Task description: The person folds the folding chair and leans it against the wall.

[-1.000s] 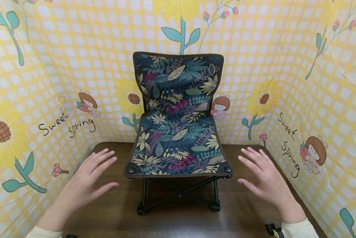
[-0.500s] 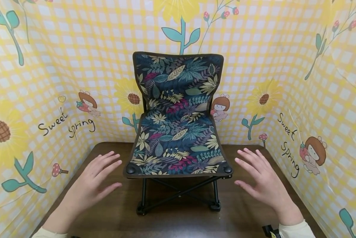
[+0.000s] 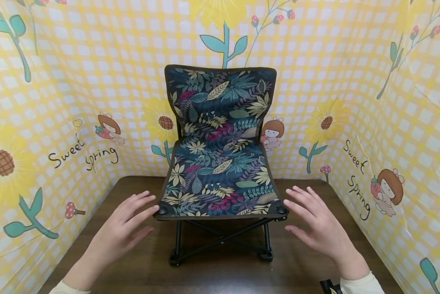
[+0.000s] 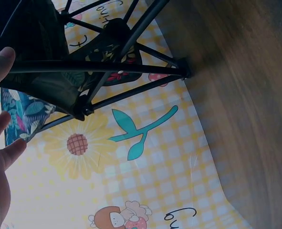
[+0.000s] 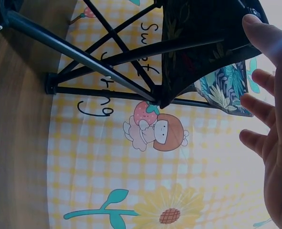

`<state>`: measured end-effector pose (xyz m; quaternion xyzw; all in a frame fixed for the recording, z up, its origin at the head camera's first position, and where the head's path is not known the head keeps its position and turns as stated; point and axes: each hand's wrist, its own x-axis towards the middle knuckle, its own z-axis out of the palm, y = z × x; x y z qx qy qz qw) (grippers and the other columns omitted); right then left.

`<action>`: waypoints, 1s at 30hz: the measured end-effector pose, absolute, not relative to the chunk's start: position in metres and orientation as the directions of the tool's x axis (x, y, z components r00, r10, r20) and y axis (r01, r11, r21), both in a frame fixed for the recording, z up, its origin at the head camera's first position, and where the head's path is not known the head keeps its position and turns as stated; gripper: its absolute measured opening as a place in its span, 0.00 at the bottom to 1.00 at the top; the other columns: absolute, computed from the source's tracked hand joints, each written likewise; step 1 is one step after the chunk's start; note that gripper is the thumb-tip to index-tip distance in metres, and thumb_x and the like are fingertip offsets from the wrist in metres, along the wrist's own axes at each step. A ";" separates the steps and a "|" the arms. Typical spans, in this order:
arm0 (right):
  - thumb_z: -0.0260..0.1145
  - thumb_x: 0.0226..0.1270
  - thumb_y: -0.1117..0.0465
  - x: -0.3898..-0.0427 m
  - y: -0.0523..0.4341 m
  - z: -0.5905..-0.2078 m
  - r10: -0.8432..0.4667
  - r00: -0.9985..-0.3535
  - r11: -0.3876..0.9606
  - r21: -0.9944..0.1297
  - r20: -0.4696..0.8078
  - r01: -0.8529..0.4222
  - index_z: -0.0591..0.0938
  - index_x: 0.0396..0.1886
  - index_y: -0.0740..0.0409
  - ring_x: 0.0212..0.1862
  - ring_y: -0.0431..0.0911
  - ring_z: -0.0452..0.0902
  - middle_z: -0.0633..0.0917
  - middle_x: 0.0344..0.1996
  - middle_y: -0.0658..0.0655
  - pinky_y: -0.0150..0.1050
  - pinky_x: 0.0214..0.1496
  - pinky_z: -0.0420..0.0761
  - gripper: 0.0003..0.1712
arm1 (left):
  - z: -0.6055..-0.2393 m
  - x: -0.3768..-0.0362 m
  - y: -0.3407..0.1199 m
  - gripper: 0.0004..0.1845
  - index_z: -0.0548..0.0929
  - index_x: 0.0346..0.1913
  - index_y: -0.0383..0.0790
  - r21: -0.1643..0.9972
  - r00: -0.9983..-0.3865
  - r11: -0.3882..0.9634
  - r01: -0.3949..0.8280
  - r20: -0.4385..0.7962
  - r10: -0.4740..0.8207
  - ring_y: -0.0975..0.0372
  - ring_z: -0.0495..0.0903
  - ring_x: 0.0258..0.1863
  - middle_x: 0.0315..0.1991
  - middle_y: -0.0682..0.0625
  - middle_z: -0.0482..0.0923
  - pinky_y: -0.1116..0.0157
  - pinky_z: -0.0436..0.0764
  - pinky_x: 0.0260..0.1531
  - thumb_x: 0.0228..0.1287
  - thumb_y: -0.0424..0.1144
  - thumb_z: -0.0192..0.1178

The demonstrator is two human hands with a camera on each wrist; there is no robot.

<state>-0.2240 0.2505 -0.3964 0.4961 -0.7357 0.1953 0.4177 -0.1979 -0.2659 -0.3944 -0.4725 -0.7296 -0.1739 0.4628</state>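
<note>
A small folding camp chair (image 3: 220, 163) with dark leaf-print fabric and a black metal frame (image 3: 220, 241) stands unfolded on the brown wooden table (image 3: 220, 273), facing me. My left hand (image 3: 126, 228) hovers with straight spread fingers at the seat's front left corner, its fingertips almost at the black corner cap (image 3: 162, 211). My right hand (image 3: 315, 226) mirrors it at the front right corner cap (image 3: 281, 211), fingers spread. Neither hand holds anything. The left wrist view shows the frame (image 4: 107, 67) from below with my left hand (image 4: 0, 143) beside the seat; in the right wrist view my right hand (image 5: 272, 119) sits by the seat edge (image 5: 203, 47).
A yellow checked backdrop (image 3: 389, 102) with flowers and cartoon figures walls in the table at the back and on both sides, close behind the chair. Bare table lies in front of the chair's feet. A small black object (image 3: 328, 286) shows by my right sleeve.
Both hands have moved inward and slightly forward toward the seat's front corners. The chair has not moved.
</note>
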 end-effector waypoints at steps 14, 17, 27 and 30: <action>0.64 0.77 0.49 -0.225 0.238 -0.399 -0.590 -0.111 0.370 0.145 0.800 -0.918 0.81 0.61 0.70 0.69 0.64 0.71 0.79 0.63 0.73 0.53 0.81 0.56 0.28 | -0.392 -0.198 -0.254 0.20 0.85 0.57 0.30 -0.180 -0.114 0.472 0.863 0.841 0.529 0.38 0.77 0.61 0.56 0.29 0.80 0.56 0.63 0.76 0.80 0.44 0.55; 0.63 0.77 0.50 -0.226 0.236 -0.399 -0.591 -0.104 0.372 0.156 0.800 -0.915 0.81 0.61 0.69 0.67 0.65 0.73 0.80 0.61 0.73 0.53 0.81 0.57 0.27 | -0.391 -0.198 -0.250 0.19 0.86 0.55 0.30 -0.189 -0.097 0.464 0.865 0.845 0.527 0.38 0.78 0.59 0.55 0.29 0.81 0.56 0.64 0.76 0.79 0.43 0.56; 0.59 0.80 0.57 -0.226 0.230 -0.398 -0.591 -0.074 0.374 0.192 0.803 -0.907 0.84 0.57 0.66 0.59 0.67 0.79 0.83 0.58 0.71 0.51 0.79 0.62 0.19 | -0.389 -0.201 -0.242 0.16 0.86 0.55 0.31 -0.213 -0.062 0.435 0.875 0.841 0.537 0.39 0.80 0.57 0.53 0.30 0.82 0.56 0.66 0.75 0.81 0.36 0.51; 0.57 0.81 0.59 -0.226 0.228 -0.398 -0.591 -0.058 0.376 0.211 0.804 -0.902 0.85 0.56 0.66 0.58 0.66 0.80 0.84 0.56 0.70 0.51 0.77 0.66 0.18 | -0.388 -0.202 -0.240 0.16 0.87 0.54 0.31 -0.214 -0.054 0.426 0.879 0.843 0.535 0.40 0.81 0.56 0.52 0.30 0.83 0.56 0.67 0.74 0.81 0.35 0.50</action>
